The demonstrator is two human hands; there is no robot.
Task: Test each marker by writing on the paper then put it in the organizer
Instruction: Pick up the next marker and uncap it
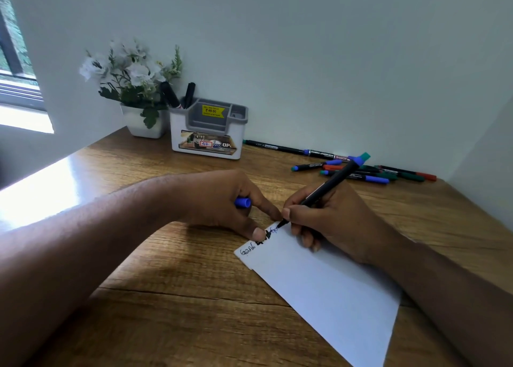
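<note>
My right hand (330, 222) grips a black marker with a blue end (330, 186), its tip touching the far edge of the white paper (327, 289) beside some blue and black scribbles. My left hand (222, 200) presses the paper's far corner with its fingertips and has a blue cap (243, 202) tucked in its fingers. The white and grey organizer (208, 133) stands at the back by the wall. Two black markers (177, 96) stick up from its left compartment. Several loose markers (369, 171) lie on the table at the back right.
A white pot of artificial white flowers (133, 89) stands left of the organizer. The wooden table (166, 297) meets walls at the back and right. A bright window (16, 89) lies at the far left.
</note>
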